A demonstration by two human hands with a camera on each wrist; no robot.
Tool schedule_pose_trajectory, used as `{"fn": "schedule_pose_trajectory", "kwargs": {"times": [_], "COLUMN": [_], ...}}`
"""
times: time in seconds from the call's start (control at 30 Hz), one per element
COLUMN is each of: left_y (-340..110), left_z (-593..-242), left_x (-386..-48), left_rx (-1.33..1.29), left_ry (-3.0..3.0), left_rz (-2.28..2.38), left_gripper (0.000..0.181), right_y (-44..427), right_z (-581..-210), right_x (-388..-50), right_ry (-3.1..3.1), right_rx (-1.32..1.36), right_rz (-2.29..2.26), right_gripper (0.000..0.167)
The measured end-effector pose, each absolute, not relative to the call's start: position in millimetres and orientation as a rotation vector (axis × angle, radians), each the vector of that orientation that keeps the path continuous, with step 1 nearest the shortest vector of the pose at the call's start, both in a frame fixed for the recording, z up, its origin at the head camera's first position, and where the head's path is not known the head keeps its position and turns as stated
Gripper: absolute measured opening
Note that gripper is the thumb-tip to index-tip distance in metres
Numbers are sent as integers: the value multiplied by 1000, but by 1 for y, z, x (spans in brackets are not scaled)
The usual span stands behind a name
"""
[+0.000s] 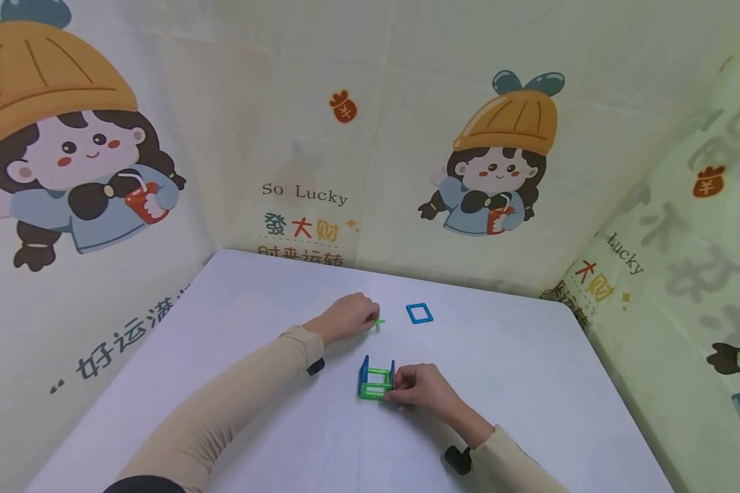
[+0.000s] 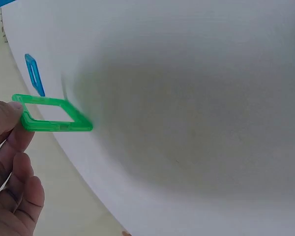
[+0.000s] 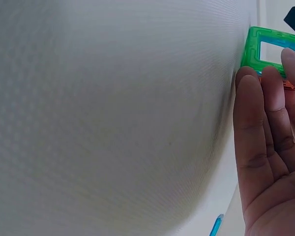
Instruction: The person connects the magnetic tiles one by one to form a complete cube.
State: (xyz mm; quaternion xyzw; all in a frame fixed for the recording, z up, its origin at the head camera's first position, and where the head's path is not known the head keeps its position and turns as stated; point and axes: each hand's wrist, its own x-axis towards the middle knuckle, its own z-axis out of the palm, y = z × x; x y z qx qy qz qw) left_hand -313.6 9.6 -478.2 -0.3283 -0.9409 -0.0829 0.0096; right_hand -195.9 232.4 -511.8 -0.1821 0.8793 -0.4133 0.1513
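Observation:
In the head view my left hand [image 1: 348, 317] is over the far middle of the table. Its thumb and fingers pinch one corner of a green square magnetic tile [image 2: 59, 126], a hollow frame tilted off the tabletop. Nearer me stands a small structure of magnetic tiles [image 1: 375, 391], with green squares at its front and base and blue ones upright at the left and right. My right hand [image 1: 425, 387] holds its right side, thumb at the front green tile [image 3: 254, 46] and fingers along the side. Part of the structure is hidden by that hand.
A loose blue square tile [image 1: 422, 322] lies flat at the back of the white table [image 1: 271, 301], right of my left hand. Printed cloth [image 1: 395, 137] hangs behind the table and along its sides. An orange-red strip [image 3: 291, 85] shows behind my right fingers.

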Motion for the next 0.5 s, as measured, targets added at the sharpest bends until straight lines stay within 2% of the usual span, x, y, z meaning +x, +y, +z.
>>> {"fn": "schedule_pose_trajectory", "kwargs": {"times": [0.5], "left_y": [12], "left_z": [-476], "left_x": [-309], "left_rx": [-1113], "left_ry": [-2853], "left_rz": [-358], "left_gripper": [6], "right_y": [232], "right_z": [-512], "right_x": [-196], "right_ry": [2500], "right_rx": [-504], "right_rz": [-1195], "right_gripper": [18]}}
